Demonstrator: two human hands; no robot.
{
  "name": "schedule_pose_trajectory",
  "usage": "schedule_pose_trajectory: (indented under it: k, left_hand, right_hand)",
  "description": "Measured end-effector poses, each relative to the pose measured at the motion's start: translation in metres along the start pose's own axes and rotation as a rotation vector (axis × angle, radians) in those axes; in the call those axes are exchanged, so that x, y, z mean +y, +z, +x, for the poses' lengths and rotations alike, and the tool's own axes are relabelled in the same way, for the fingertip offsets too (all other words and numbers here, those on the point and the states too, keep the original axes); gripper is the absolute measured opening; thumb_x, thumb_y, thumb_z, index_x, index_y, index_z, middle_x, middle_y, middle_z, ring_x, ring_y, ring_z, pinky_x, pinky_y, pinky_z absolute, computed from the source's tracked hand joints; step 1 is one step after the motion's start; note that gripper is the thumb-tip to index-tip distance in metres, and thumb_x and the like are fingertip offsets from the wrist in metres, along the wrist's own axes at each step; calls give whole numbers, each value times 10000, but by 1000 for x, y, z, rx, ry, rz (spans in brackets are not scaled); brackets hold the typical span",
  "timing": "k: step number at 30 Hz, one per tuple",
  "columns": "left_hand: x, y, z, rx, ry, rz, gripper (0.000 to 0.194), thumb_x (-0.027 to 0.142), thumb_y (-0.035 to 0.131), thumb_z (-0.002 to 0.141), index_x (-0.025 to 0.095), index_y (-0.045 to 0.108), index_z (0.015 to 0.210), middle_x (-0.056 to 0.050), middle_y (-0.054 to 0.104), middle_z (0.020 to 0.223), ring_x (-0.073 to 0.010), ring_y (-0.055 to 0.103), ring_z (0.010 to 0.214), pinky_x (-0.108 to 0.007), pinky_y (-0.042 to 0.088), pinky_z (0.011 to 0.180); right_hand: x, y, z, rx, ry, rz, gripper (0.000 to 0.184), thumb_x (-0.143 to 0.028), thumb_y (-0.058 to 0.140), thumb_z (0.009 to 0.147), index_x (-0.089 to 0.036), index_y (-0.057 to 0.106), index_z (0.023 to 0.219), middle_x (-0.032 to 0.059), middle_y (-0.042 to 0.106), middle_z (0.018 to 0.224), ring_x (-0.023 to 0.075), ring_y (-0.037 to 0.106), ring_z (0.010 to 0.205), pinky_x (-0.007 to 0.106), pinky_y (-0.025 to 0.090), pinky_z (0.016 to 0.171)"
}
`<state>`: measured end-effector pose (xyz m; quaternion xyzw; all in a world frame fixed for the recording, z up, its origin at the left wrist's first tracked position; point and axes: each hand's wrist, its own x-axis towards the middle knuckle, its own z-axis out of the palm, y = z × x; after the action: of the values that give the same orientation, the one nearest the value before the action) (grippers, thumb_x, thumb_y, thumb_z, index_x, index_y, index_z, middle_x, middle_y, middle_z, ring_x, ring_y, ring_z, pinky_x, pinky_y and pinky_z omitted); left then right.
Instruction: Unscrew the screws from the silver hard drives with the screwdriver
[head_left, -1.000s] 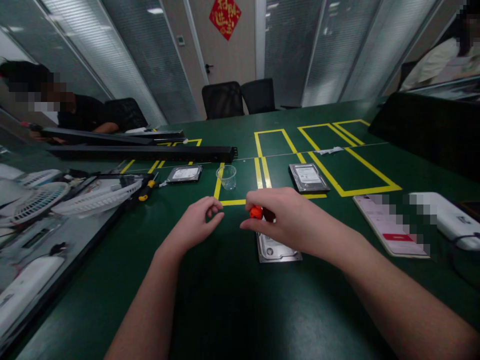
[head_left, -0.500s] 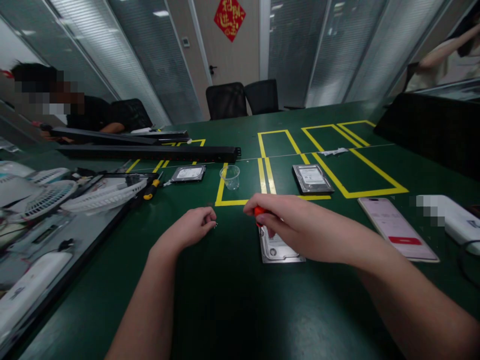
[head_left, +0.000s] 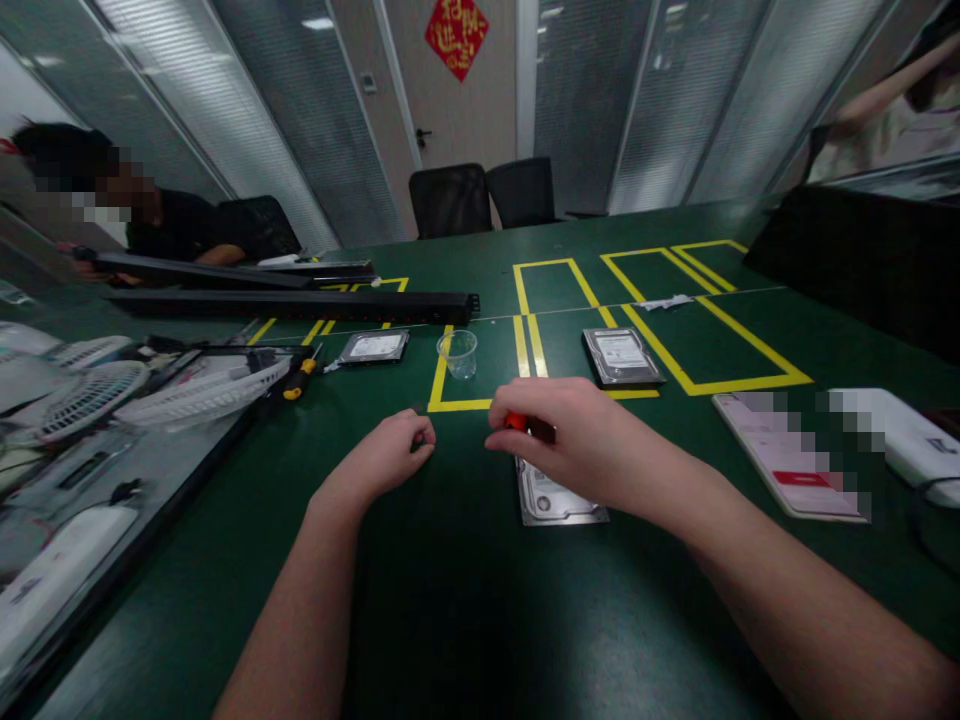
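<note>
A silver hard drive (head_left: 561, 500) lies on the green table with my right hand (head_left: 574, 430) over its far part. That hand is closed around a red screwdriver (head_left: 516, 421), of which only a bit of the handle shows; its tip is hidden. To the left of the drive, my left hand (head_left: 390, 450) is held in a pinch just above the table. Whatever lies between its fingertips is too small or hidden to make out. Beyond both hands stands a clear plastic cup (head_left: 458, 356).
Two more hard drives, one at left (head_left: 375, 347) and one at right (head_left: 624, 357), lie beyond. A yellow-black screwdriver (head_left: 301, 380) rests beside a parts-laden tray (head_left: 176, 500). Rightward are a phone (head_left: 757, 440) and a white device (head_left: 900, 435). A person (head_left: 180, 225) sits behind black bars (head_left: 300, 303).
My right hand has turned slightly and its thumb now lies straighter along the screwdriver. The tiny shiny bit at my left fingertips no longer shows. The view has shifted a little.
</note>
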<state>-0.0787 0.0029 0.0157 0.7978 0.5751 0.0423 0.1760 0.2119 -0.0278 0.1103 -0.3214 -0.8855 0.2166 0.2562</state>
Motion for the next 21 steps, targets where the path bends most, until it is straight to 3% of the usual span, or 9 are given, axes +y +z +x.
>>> schedule_pose_trajectory:
  k: [5, 8, 11, 16, 21]
  left_hand:
    - [8, -1, 1, 67, 53, -33, 100, 222, 600, 934, 195, 693, 906, -64, 648, 970, -233, 614, 860, -349, 466, 782]
    - [19, 0, 1, 129, 110, -79, 95, 216, 581, 957, 195, 668, 925, -52, 660, 949, -221, 607, 848, -337, 455, 769]
    - [32, 4, 2, 142, 160, -148, 89, 202, 578, 967, 199, 656, 923, -23, 672, 886, -198, 601, 801, -312, 431, 726]
    - [50, 17, 5, 143, 264, -314, 56, 155, 621, 933, 185, 654, 899, 7, 671, 848, -156, 588, 753, -269, 409, 683]
    - [57, 31, 11, 131, 334, -420, 48, 163, 650, 937, 175, 696, 941, 2, 691, 858, -154, 603, 770, -265, 430, 698]
  right_hand:
    - [-6, -11, -5, -103, 87, 100, 180, -129, 509, 1055, -215, 661, 1099, 24, 696, 965, 164, 598, 831, 286, 388, 714]
    - [-6, -10, -5, -47, 104, 30, 34, -203, 619, 1018, -212, 651, 1012, 18, 677, 913, 167, 577, 781, 293, 375, 685]
    - [-1, -4, -3, 30, 119, -18, 167, -283, 740, 942, -207, 599, 893, -3, 630, 832, 147, 528, 696, 286, 358, 640]
    - [5, 1, -2, 27, 143, 63, 86, -257, 695, 956, -223, 617, 963, -47, 605, 737, 126, 520, 619, 269, 351, 580]
    - [6, -2, -3, 22, 79, 50, 69, -274, 724, 976, -225, 678, 990, -33, 643, 816, 133, 575, 725, 277, 397, 675]
